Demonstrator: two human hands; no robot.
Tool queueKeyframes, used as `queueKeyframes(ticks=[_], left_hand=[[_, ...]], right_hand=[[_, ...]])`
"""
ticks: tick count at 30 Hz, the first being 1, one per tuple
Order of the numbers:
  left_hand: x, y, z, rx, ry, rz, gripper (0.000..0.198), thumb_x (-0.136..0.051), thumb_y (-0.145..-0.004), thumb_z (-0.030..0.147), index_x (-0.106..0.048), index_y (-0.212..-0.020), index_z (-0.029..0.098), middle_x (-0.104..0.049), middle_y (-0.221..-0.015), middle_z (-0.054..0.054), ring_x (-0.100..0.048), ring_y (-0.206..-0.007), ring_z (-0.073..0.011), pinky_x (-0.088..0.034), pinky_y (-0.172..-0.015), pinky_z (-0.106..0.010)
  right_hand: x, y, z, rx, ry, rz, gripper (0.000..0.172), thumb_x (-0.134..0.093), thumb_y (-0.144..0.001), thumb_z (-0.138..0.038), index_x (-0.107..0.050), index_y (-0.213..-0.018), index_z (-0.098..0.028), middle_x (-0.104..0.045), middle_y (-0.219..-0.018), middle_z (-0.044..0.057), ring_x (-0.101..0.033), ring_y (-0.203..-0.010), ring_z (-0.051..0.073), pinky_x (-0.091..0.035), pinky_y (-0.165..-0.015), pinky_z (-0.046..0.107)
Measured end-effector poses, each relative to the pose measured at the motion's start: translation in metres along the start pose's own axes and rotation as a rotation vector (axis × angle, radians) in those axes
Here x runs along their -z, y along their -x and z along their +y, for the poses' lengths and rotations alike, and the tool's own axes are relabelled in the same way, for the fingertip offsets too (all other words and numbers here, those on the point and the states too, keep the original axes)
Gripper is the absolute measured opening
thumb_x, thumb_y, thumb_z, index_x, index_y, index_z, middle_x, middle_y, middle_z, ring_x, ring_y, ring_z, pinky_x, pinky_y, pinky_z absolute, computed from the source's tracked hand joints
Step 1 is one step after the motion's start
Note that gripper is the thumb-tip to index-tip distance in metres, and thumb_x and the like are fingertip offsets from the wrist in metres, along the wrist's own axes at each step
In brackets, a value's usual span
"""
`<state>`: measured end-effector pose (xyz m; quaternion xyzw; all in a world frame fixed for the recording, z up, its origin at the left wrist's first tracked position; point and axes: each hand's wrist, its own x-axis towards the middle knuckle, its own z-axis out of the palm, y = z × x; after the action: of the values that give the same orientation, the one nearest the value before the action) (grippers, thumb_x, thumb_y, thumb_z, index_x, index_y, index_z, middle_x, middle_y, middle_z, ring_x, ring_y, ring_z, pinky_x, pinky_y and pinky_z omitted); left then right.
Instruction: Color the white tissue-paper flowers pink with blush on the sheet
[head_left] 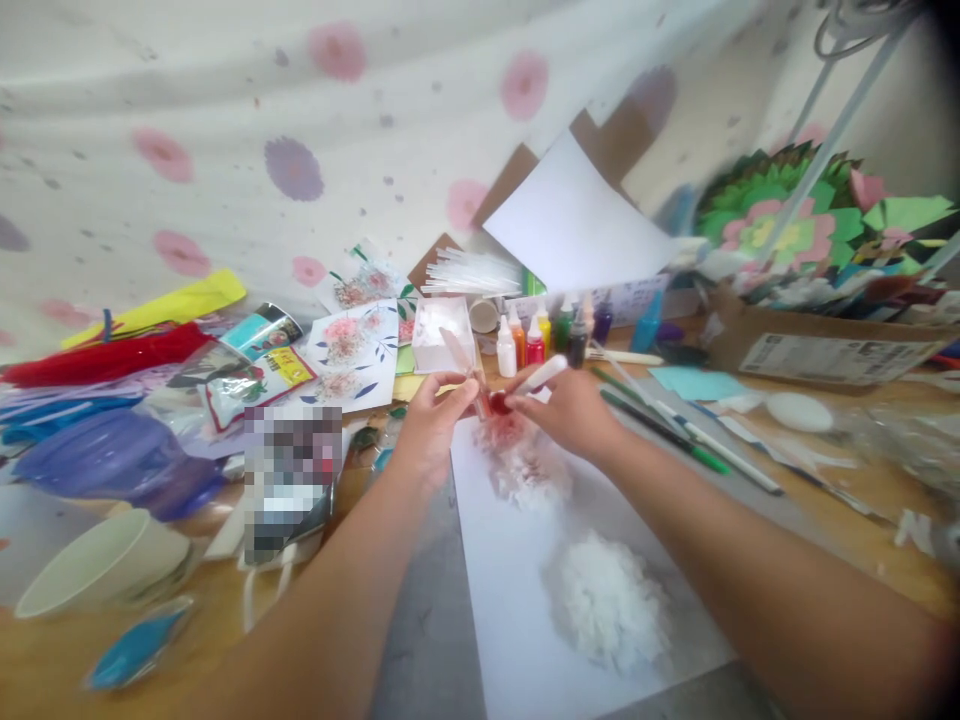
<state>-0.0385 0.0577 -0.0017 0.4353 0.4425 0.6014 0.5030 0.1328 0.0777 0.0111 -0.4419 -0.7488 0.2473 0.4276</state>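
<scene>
– Along the bottom edge, what shows?

– Two bare forearms, both cut off by the frame, run up and inward over a white sheet (pixel 502 640). A loose white fluffy heap (pixel 607 600) lies on the sheet between them, nearer the right forearm.

– And further up the sheet?

– A second heap, stained pink (pixel 525 462), lies just under the hands and is partly covered by the right wrist.

– How are the hands set?

– They meet just above centre. The left hand (pixel 431 415) is tipped up, thumb and fingertips pinched on a pale strip (pixel 456 350) that slants to the upper left. The right hand (pixel 570 405) is palm down, fingers closed round a white tube (pixel 541 375) that points to the upper right.

– Where do the two things sit against the grips?

– Their lower ends come together between the fingertips at a small red spot (pixel 499 402). It is too blurred to tell whether it belongs to the tube or the strip.

– Beyond the hands?

– A row of small colour bottles (pixel 534 340) stands there, with a white box (pixel 444 335) beside it and a curled white paper (pixel 574 225) behind. Green paper flowers (pixel 787 220) are smeared at the upper right.

– On the left?

– A pale cup (pixel 105 560) lies on its side at the lower left, and beside it a pixelated patch (pixel 292 480) hides whatever is there.
</scene>
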Motion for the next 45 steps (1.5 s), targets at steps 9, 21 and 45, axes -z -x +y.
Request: queueKeyframes(ticks=[9, 21, 45], left_hand=[[-0.001, -0.001, -0.001, 0.013, 0.015, 0.017, 0.036, -0.079, -0.065, 0.04, -0.058, -0.085, 0.018, -0.069, -0.076, 0.001, -0.065, -0.069, -0.0138, -0.048, -0.072, -0.028], [-0.001, -0.004, -0.004, -0.026, 0.033, 0.138, 0.036, -0.079, -0.064, 0.04, -0.057, -0.08, 0.017, -0.069, -0.075, 0.0, -0.065, -0.067, -0.0141, -0.049, -0.072, -0.03], [-0.003, -0.005, -0.003, -0.022, 0.109, 0.257, 0.035, -0.078, -0.064, 0.04, -0.054, -0.076, 0.017, -0.063, -0.065, 0.001, -0.061, -0.061, -0.0133, -0.049, -0.076, -0.034]], right_hand=[[-0.001, 0.0, -0.002, 0.057, -0.031, -0.007, 0.007, -0.071, -0.074, -0.016, -0.073, -0.077, -0.022, -0.073, -0.082, 0.002, -0.065, -0.081, 0.02, -0.048, -0.077, 0.033], [-0.005, -0.003, 0.001, -0.048, 0.118, -0.186, 0.007, -0.07, -0.073, -0.018, -0.075, -0.075, -0.023, -0.071, -0.084, 0.003, -0.062, -0.081, 0.018, -0.045, -0.071, 0.028], [-0.009, -0.007, 0.011, -0.144, 0.327, 0.023, 0.018, -0.064, -0.077, -0.034, -0.075, -0.075, -0.021, -0.071, -0.082, 0.005, -0.061, -0.077, 0.02, -0.044, -0.069, 0.03]])
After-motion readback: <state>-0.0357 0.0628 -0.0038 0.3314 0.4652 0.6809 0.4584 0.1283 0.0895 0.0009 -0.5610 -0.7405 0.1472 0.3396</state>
